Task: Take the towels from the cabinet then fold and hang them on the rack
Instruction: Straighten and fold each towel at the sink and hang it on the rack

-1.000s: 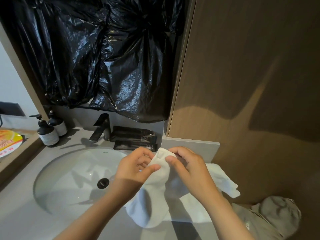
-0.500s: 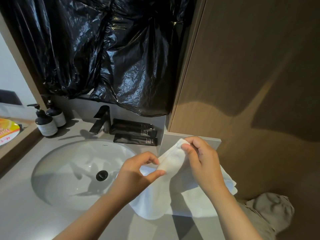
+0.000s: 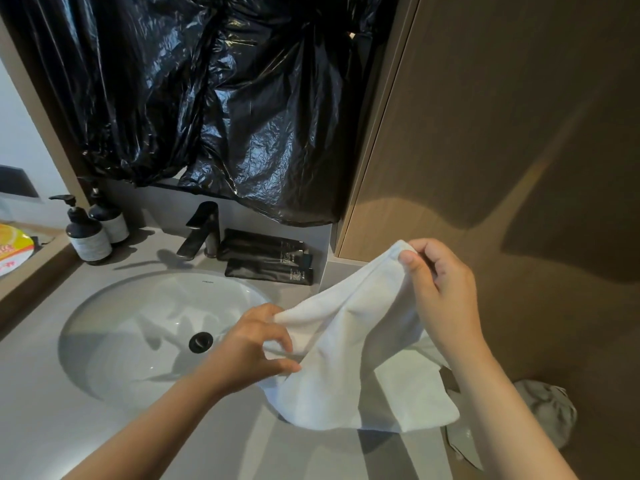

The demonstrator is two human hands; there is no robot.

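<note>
A small white towel [image 3: 353, 355] hangs between my hands above the grey counter, to the right of the sink. My right hand [image 3: 441, 289] pinches its top corner, raised near the wooden cabinet door [image 3: 502, 133]. My left hand [image 3: 252, 348] grips the towel's left edge lower down, over the basin's right rim. The towel's lower part drapes onto the counter. No rack is in view.
A white sink [image 3: 104, 341] with a black faucet [image 3: 202, 230] fills the left. Two pump bottles [image 3: 88, 233] stand at the back left, dark tubes [image 3: 270, 261] behind the basin. Black plastic [image 3: 207, 98] covers the mirror. A grey crumpled cloth [image 3: 550, 410] lies low right.
My hands have drawn apart along the towel's edge: the right went up and right with its corner, the left down and left. The towel is now spread between them.
</note>
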